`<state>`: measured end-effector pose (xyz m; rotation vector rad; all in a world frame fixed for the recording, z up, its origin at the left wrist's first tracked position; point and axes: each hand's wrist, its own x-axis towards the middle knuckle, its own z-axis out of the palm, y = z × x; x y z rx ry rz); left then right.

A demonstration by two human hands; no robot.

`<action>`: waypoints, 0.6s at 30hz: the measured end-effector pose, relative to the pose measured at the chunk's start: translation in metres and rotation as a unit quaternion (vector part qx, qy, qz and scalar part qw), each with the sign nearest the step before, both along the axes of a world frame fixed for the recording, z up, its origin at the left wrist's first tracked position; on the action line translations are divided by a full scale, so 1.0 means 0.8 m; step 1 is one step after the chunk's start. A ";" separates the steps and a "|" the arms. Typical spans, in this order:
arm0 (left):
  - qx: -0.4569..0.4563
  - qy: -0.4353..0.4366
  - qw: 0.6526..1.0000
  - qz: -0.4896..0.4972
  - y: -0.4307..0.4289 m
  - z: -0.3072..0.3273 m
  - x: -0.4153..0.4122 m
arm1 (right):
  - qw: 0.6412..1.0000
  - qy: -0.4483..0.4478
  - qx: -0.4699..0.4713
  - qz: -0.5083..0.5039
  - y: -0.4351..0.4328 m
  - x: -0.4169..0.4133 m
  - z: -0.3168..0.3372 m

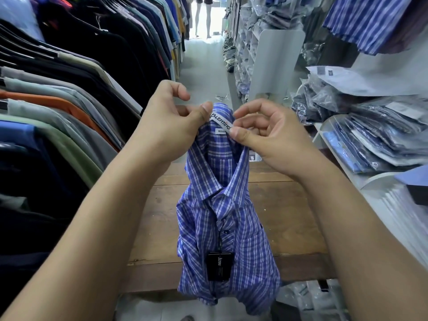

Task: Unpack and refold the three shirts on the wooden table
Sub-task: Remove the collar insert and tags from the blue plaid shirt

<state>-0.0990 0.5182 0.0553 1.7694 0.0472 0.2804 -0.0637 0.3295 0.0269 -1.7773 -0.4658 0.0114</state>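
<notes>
1. We hold the blue plaid shirt [222, 216] up by its collar over the near part of the wooden tabletop [289, 216]. It hangs buttoned and gathered narrow. Its lower end droops past the tabletop's near edge. We cannot tell whether it touches the wood.
2. Left hand [171, 121]: thumb and forefinger are clamped on the left end of the collar strip [221, 120], a white printed band across the inside of the collar. The other fingers are curled loosely above.
3. Right hand [266, 133]: thumb and forefinger pinch the strip's right end, and the remaining fingers are bent inward.
4. A black hang tag [220, 266] dangles on a dark cord from the button line and lies flat against the shirt front.
5. On our left is a rack of hanging shirts [69, 89]. On our right, shelves carry bagged shirts [370, 140] in clear plastic.
</notes>
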 end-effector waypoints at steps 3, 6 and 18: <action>0.022 -0.018 1.000 -0.003 -0.001 -0.003 0.000 | 1.000 0.007 0.004 0.009 -0.001 0.005 0.003; 0.059 -0.053 0.997 -0.005 0.003 -0.011 0.002 | 0.996 0.049 0.068 0.025 -0.001 0.007 0.010; 0.174 -0.132 0.976 -0.006 0.005 -0.040 0.004 | 0.940 0.215 0.258 0.056 -0.001 0.023 0.011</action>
